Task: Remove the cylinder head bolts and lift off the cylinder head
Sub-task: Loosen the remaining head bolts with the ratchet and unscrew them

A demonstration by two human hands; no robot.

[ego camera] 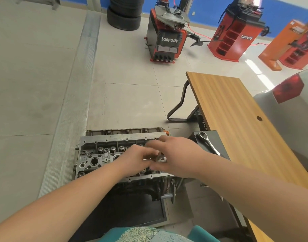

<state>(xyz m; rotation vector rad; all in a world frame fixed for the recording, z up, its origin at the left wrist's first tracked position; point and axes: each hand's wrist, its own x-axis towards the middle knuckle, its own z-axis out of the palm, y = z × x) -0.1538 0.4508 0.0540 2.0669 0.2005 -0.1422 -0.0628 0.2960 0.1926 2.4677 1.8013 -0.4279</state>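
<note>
A grey aluminium cylinder head [104, 154] sits on top of an engine block mounted on a stand, with valve springs and round bores showing on its left half. Both my hands are over its right half. My left hand [134, 159] has its fingers curled down onto the head. My right hand [176, 152] reaches in from the right, and a small metal part [161, 158] shows between the two hands, pinched by fingers. Which bolt they touch is hidden under the hands.
A ratchet wrench [208, 143] lies on a dark tray right of the engine. A wooden table [237, 110] stands to the right, and beyond it the rear of a silver car [289, 109]. Red tyre machines [167, 37] and stacked tyres [123, 13] stand far off.
</note>
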